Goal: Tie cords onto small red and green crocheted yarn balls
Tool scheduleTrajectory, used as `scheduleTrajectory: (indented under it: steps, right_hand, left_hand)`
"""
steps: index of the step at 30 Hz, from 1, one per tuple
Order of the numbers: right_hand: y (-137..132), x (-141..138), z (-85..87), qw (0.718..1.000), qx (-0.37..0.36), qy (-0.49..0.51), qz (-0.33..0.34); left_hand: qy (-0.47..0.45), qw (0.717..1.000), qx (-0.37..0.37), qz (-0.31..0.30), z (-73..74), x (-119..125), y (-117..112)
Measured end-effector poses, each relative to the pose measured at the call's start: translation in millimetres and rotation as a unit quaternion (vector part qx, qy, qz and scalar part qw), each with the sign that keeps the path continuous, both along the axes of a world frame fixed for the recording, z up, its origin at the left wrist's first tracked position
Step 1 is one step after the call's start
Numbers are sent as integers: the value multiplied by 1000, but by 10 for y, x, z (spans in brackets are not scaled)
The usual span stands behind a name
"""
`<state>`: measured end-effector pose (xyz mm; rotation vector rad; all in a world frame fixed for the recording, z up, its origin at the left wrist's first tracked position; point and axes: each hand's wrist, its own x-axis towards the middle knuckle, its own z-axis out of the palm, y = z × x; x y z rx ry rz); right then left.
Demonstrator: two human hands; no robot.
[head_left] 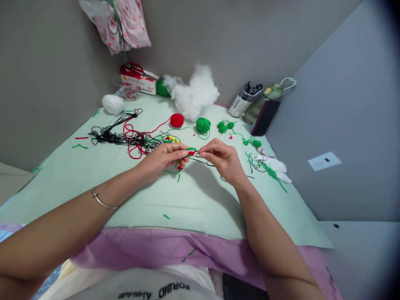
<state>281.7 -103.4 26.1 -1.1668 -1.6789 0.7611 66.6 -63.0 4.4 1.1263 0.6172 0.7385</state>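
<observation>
Between the thumb and fingers of my left hand (165,158) is a small red and green crocheted piece (191,152) with white along its middle. My right hand (223,158) pinches black yarn (201,160) just right of the piece; whether a needle is in the pinch is too small to tell. The black yarn loops below my right fingers. Another bit of red and green crochet shows under my left fingers. Left of my hands lies a tangle of black yarn (109,135) mixed with red yarn (133,152). A yellow-handled tool (174,139) lies partly behind my left hand.
Behind my hands are a red yarn ball (176,120), a green yarn ball (203,125) and white stuffing (196,93). A white yarn ball (113,104) and red scissors (136,70) on a box are back left. A pen cup (239,106), bottle (261,104) and phone (266,118) stand right.
</observation>
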Motion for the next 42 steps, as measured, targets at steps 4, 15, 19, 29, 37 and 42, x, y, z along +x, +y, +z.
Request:
scheduleTrajectory:
  steps: [4, 15, 19, 29, 37, 42]
  right_hand:
    - [-12, -19, 6, 1000, -16, 20, 11]
    - [29, -61, -93, 998, -9, 10, -60]
    - [-8, -119, -136, 999, 1, 5, -53]
    - [-118, -251, -209, 934, 174, -311, -33]
    - [-176, -360, -133, 916, 239, -314, -64]
    - [-219, -454, -78, 994, 94, -60, 24]
  left_hand:
    - [-4, 1000, 3, -5, -13, 3, 5]
    - [-5, 999, -33, 15, -12, 25, -12]
    - [2, 1000, -18, 24, 3, 50, -23]
    - [60, 996, 46, 56, -102, 85, -17]
    - [115, 985, 108, 66, -110, 101, -4]
    - [111, 985, 112, 74, -113, 96, -3]
